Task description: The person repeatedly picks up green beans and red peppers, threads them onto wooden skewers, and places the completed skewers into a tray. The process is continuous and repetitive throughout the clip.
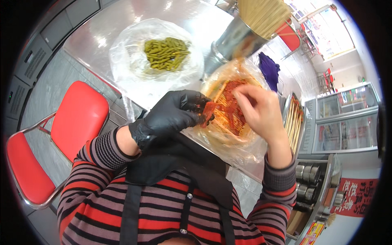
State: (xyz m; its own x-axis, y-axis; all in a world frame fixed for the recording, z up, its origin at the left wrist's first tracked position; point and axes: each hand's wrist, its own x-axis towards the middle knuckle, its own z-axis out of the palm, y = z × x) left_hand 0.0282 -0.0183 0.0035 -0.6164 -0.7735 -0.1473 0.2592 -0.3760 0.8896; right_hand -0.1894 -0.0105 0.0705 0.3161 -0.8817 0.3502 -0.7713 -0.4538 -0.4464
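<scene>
My left hand (171,113), in a black glove, pinches a flat piece of red, sauce-coated food (209,112) between thumb and fingers. Below and beside it lies an open clear plastic bag (245,147) of red-sauced food (229,107), probably slices. Bare and with its fingers drawn together, my right hand (260,107) is over the right part of this bag. Whether a thin stick is in its fingertips cannot be made out. Farther off, a second plastic bag (128,61) is spread open around cut green beans (167,53).
A tilted-looking steel bucket (235,39) of bamboo skewers (263,12) stands on the metal table (101,33). Right of it lies a purple cloth (269,70). A tray of loaded skewers (293,122) is at the right edge. A red chair (79,116) is at left.
</scene>
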